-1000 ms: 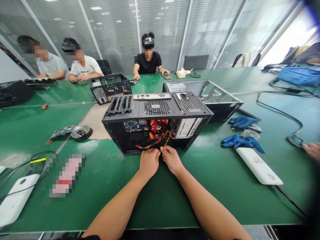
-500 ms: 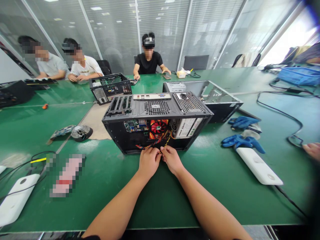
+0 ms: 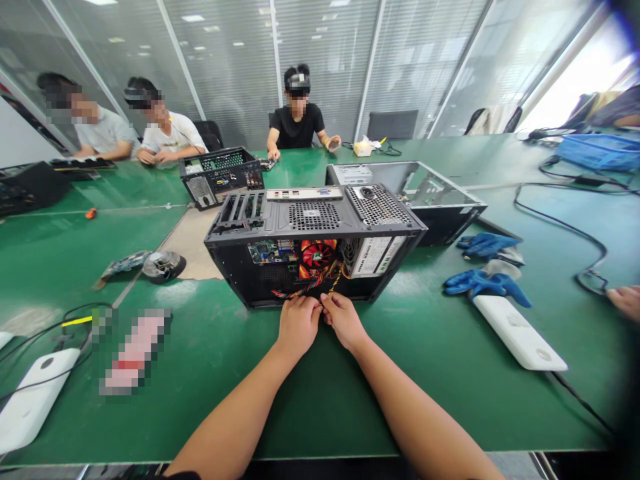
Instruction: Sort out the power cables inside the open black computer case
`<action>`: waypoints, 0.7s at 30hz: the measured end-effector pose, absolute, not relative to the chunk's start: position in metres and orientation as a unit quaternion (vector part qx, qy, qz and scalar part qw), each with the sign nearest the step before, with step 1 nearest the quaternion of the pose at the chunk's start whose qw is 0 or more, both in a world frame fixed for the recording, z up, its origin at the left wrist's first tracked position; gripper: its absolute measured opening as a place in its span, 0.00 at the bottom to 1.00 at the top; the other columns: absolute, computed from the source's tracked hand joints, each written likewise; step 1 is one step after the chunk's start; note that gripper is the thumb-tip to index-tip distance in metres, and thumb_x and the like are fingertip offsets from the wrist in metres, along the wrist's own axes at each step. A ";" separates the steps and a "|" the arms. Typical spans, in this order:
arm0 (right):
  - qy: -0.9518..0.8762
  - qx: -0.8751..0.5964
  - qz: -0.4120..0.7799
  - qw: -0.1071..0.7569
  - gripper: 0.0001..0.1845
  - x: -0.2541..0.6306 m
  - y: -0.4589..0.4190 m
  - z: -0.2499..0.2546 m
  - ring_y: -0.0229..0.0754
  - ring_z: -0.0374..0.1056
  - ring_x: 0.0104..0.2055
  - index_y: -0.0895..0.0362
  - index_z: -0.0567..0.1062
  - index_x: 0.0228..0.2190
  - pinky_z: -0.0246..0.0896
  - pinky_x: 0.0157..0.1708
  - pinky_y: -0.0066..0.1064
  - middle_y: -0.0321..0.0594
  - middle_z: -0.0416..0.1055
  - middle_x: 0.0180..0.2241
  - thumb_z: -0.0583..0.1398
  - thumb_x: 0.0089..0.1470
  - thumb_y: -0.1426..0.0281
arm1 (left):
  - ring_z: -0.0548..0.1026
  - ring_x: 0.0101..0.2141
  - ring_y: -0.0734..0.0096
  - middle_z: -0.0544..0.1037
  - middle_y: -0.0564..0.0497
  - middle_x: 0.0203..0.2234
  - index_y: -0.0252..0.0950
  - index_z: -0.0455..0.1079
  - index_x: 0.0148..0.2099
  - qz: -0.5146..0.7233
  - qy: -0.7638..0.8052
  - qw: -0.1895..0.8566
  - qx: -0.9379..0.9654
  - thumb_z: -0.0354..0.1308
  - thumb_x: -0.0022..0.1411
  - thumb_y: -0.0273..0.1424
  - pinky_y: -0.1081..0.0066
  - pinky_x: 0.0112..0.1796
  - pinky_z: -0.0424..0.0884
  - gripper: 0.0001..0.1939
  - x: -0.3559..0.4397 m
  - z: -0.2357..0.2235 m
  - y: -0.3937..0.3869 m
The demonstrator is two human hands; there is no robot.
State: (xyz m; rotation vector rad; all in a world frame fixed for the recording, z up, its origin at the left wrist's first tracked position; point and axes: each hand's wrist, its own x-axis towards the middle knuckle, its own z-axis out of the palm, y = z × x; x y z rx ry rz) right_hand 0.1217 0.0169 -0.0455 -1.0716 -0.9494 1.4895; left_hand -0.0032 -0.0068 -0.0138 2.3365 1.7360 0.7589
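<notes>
A black computer case point(image 3: 313, 220) lies on its side on the green table point(image 3: 310, 387), its open side towards me. Inside are a motherboard, a red fan point(image 3: 317, 253) and a power supply point(image 3: 373, 255). A bundle of coloured cables point(image 3: 313, 283) runs out of the opening to my hands. My left hand point(image 3: 299, 325) and my right hand point(image 3: 343, 319) are side by side at the case's front edge, both closed and pinching the cable ends between them.
Blue gloves point(image 3: 485, 281) and a white device point(image 3: 520, 332) lie to the right. A second open case point(image 3: 417, 193) stands behind, a third case point(image 3: 220, 175) farther left. Loose parts point(image 3: 163, 265), cables and another white device point(image 3: 30, 400) lie left. Three people sit across; another person's hand point(image 3: 625, 300) shows at the right edge.
My hands stay at the cable ends with almost no movement. The person in black across the table has raised one hand off the table.
</notes>
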 end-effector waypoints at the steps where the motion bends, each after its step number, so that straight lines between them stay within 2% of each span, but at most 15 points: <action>1: -0.396 -0.447 0.619 0.510 0.23 0.122 0.017 -0.046 0.30 0.48 0.16 0.55 0.63 0.20 0.43 0.16 0.26 0.27 0.55 0.15 0.64 0.47 0.52 | 0.73 0.36 0.64 0.76 0.50 0.29 0.37 0.70 0.34 0.251 0.577 0.066 0.774 0.54 0.65 0.28 0.66 0.39 0.62 0.06 -0.003 -0.014 -0.007; 13: -0.399 -0.469 0.604 0.505 0.24 0.122 0.016 -0.046 0.30 0.47 0.16 0.56 0.63 0.19 0.41 0.15 0.26 0.27 0.55 0.15 0.65 0.45 0.51 | 0.74 0.33 0.68 0.76 0.52 0.28 0.37 0.70 0.34 0.277 0.572 0.110 0.764 0.55 0.64 0.27 0.68 0.39 0.64 0.05 -0.004 -0.016 -0.005; 21: -0.404 -0.474 0.595 0.507 0.25 0.121 0.017 -0.049 0.31 0.47 0.16 0.55 0.61 0.19 0.41 0.15 0.26 0.26 0.53 0.15 0.64 0.45 0.50 | 0.72 0.34 0.65 0.75 0.52 0.28 0.38 0.69 0.34 0.286 0.569 0.078 0.767 0.60 0.58 0.25 0.66 0.38 0.64 0.03 -0.004 -0.016 -0.007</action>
